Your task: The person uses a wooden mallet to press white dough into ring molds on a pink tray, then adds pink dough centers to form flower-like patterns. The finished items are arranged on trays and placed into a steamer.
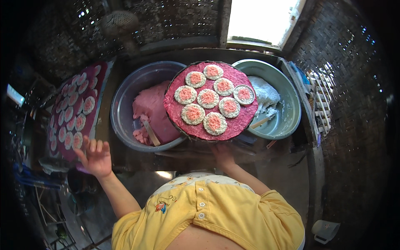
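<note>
A round board covered in deep pink cloth (175, 106) stands in front of me between two basins. On it lie several flat discs of squeezed strands (207, 98), white at the rim and pink in the middle. The disc at the right edge sits inside a thin ring (243, 95). My left hand (98, 157) is raised at the left, holding nothing, with its fingers apart and partly bent. My right hand (223, 156) reaches to the board's near edge; its fingers are hidden there, so I cannot tell whether they grip it.
A blue-grey basin (121, 127) holds pink dough (154, 106) with a wooden spatula (151, 133). The green basin (291, 112) contains white dough (266, 93) and a wooden stick (259, 123). More discs lie on pink cloth (92, 112) at left. A mug (325, 230) is low right.
</note>
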### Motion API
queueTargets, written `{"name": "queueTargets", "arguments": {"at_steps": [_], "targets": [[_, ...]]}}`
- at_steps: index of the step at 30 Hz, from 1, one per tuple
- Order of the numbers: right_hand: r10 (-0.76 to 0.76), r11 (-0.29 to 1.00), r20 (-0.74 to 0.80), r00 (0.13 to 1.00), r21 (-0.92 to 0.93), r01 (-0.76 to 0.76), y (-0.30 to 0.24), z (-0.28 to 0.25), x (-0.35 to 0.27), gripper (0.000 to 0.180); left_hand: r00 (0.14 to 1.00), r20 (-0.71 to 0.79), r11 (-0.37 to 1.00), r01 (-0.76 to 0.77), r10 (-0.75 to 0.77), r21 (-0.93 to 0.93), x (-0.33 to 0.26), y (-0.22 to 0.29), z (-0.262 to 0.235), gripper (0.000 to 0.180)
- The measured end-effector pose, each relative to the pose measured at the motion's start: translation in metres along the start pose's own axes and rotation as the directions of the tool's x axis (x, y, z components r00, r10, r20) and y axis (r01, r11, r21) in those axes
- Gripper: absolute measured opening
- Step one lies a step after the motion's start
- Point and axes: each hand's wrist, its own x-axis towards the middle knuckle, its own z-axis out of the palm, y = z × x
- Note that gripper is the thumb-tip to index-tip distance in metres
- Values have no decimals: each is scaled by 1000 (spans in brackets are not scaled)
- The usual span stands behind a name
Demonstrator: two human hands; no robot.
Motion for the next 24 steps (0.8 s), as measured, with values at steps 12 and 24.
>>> {"name": "queueTargets", "arguments": {"at_steps": [12, 24], "targets": [[416, 907, -597, 686, 219, -360, 78, -162, 54, 20, 985, -160, 997, -57, 65, 51, -22, 1, -10, 49], [772, 634, -266, 577, 262, -727, 137, -171, 108, 23, 977, -172, 988, -108, 126, 108, -30, 16, -8, 48]]}}
